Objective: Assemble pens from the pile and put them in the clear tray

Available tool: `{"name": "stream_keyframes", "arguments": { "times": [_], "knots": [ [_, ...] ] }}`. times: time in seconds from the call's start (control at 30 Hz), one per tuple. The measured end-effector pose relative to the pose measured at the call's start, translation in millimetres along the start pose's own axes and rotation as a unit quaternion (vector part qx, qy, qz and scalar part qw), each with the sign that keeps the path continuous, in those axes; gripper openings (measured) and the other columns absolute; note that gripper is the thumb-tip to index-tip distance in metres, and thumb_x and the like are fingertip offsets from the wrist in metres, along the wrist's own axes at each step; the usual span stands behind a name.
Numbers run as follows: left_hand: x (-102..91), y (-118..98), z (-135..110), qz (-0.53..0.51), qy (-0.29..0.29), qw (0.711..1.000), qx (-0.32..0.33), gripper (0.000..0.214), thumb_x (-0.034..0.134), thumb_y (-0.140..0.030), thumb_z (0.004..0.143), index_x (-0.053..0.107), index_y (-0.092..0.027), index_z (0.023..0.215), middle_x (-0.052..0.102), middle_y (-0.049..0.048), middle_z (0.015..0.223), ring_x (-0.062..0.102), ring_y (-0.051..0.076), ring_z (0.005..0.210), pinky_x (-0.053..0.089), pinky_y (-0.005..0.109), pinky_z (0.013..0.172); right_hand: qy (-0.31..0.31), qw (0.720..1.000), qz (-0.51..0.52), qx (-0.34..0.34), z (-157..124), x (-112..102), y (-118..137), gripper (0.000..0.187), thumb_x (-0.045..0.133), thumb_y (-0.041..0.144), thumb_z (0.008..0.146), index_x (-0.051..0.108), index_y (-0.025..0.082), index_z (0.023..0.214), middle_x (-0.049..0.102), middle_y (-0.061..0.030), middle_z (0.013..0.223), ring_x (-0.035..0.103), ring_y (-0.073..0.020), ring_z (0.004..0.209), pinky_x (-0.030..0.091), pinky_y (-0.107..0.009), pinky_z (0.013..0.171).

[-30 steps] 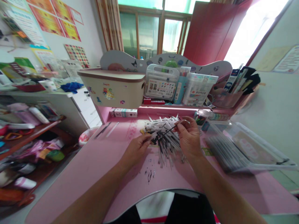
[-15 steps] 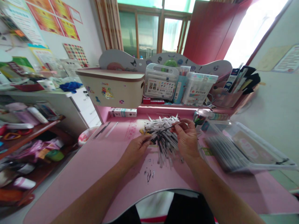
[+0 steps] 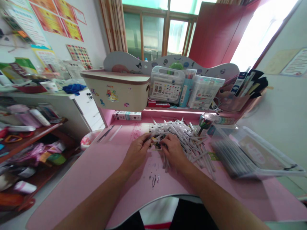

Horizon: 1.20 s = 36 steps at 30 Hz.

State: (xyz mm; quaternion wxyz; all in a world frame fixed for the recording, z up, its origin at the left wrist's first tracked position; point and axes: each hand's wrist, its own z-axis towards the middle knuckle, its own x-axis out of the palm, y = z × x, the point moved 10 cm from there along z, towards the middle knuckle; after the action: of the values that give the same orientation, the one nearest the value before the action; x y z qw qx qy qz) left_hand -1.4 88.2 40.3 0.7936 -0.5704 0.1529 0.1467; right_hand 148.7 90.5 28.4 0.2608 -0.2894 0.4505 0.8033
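"Where are your grips?"

"Your left grip (image 3: 137,151) and right grip (image 3: 173,150), curled, press the pile's near edge of white pen refills (image 3: 185,139); I cannot tell if they hold any."

"Room?"

"Pink counter (image 3: 79,182) spreads left; clear plastic tray (image 3: 249,150) lies right."

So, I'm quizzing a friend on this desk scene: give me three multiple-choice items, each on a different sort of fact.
1. Where is the clear plastic tray relative to the heap of white sticks with dark tips?
A) Right of it B) Left of it C) On the top shelf

2. What colour is the smooth desktop?
A) Blue B) Pink C) Green

3. How are the left hand and right hand placed?
A) Both off the desk B) Only one at the heap C) Both down at the heap

Answers:
1. A, it lies past the heap's right side.
2. B, pink shows around the heap.
3. C, both rest at its near edge.
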Motion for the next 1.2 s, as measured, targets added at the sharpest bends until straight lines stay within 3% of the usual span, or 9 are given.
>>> {"name": "stream_keyframes", "arguments": {
  "times": [0.17,0.37,0.5,0.6,0.7,0.8,0.93,1.07,1.2],
  "knots": [
    [1.7,-3.6,-0.9,0.017,0.001,1.0,0.008,0.033,0.051,-0.03,0.091,0.072,-0.017,0.113,0.076,0.0079,0.105,0.069,0.023,0.095,0.052,0.036,0.09,0.097,0.974,-0.205,-0.011,0.6,22.5,1.0,0.01,0.068,0.02,0.086,0.077,0.019,0.092,0.065,-0.0126,0.106,0.053,-0.0314,0.104,0.041,-0.043,0.087],
    [6.1,3.7,-1.2,0.051,0.019,0.998,-0.018,0.032,0.05,-0.026,0.089,0.074,-0.015,0.108,0.077,0.0101,0.103,0.07,0.025,0.094,0.052,0.038,0.092,0.101,0.969,-0.223,-0.03,1.1,29.6,3.2,0.008,0.069,0.023,0.087,0.075,0.02,0.09,0.066,-0.0112,0.102,0.053,-0.0295,0.102,0.04,-0.041,0.086],
    [6.5,6.7,-1.0,0.063,0.028,0.997,-0.031,0.033,0.05,-0.028,0.09,0.073,-0.013,0.108,0.077,0.0115,0.106,0.07,0.025,0.098,0.051,0.038,0.094,0.05,0.993,-0.105,-0.028,5.4,14.5,2.3,0.007,0.066,0.014,0.083,0.072,0.018,0.082,0.069,-0.0086,0.091,0.056,-0.0251,0.093,0.042,-0.039,0.085],
    [10.3,5.8,-2.1,0.058,0.048,0.997,-0.031,0.033,0.05,-0.029,0.091,0.073,-0.014,0.109,0.077,0.0097,0.106,0.07,0.025,0.098,0.051,0.036,0.092,-0.018,0.995,0.096,0.032,9.0,-7.9,-13.7,0.009,0.062,0.013,0.08,0.069,0.019,0.082,0.068,-0.0034,0.083,0.058,-0.0197,0.081,0.045,-0.034,0.079],
    [17.5,3.1,-4.5,0.046,0.078,0.996,-0.022,0.032,0.049,-0.031,0.093,0.073,-0.016,0.107,0.078,0.0069,0.101,0.071,0.023,0.095,0.052,0.033,0.088,-0.048,0.944,0.309,0.103,7.9,-16.1,-31.9,0.016,0.063,0.022,0.08,0.07,0.021,0.095,0.069,-0.0006,0.085,0.061,-0.0172,0.078,0.048,-0.032,0.076],
    [23.3,0.1,-7.0,0.036,0.099,0.994,-0.011,0.033,0.049,-0.029,0.092,0.072,-0.018,0.113,0.078,0.005,0.1,0.072,0.022,0.093,0.052,0.032,0.087,-0.042,0.888,0.434,0.149,4.6,-12.4,-38.0,0.019,0.068,0.029,0.078,0.073,0.022,0.095,0.072,-0.0016,0.087,0.064,-0.0173,0.08,0.05,-0.032,0.077],
    [25.9,-2.3,-8.6,0.034,0.107,0.994,-0.004,0.032,0.049,-0.026,0.091,0.073,-0.019,0.111,0.078,0.0046,0.1,0.072,0.022,0.093,0.052,0.032,0.088,-0.046,0.852,0.497,0.158,2.7,-9.9,-35.7,0.013,0.074,0.029,0.073,0.073,0.023,0.085,0.072,-0.0015,0.084,0.065,-0.017,0.08,0.052,-0.03,0.074],
    [26.8,-1.0,-8.6,0.034,0.107,0.994,-0.008,0.033,0.048,-0.028,0.091,0.072,-0.019,0.112,0.078,0.0047,0.098,0.072,0.021,0.091,0.053,0.032,0.087,-0.044,0.864,0.479,0.149,3.2,-9.9,-33.4,0.012,0.075,0.024,0.07,0.074,0.023,0.082,0.069,0.0007,0.079,0.06,-0.014,0.072,0.049,-0.028,0.07],
    [29.7,1.3,-8.8,0.027,0.116,0.993,-0.018,0.034,0.049,-0.028,0.091,0.072,-0.018,0.115,0.078,0.0064,0.103,0.072,0.021,0.092,0.053,0.033,0.088,-0.034,0.876,0.462,0.137,3.8,-9.6,-30.7,0.013,0.074,0.024,0.07,0.075,0.022,0.082,0.071,0.0005,0.081,0.062,-0.0149,0.075,0.05,-0.029,0.076]
  ]
}}
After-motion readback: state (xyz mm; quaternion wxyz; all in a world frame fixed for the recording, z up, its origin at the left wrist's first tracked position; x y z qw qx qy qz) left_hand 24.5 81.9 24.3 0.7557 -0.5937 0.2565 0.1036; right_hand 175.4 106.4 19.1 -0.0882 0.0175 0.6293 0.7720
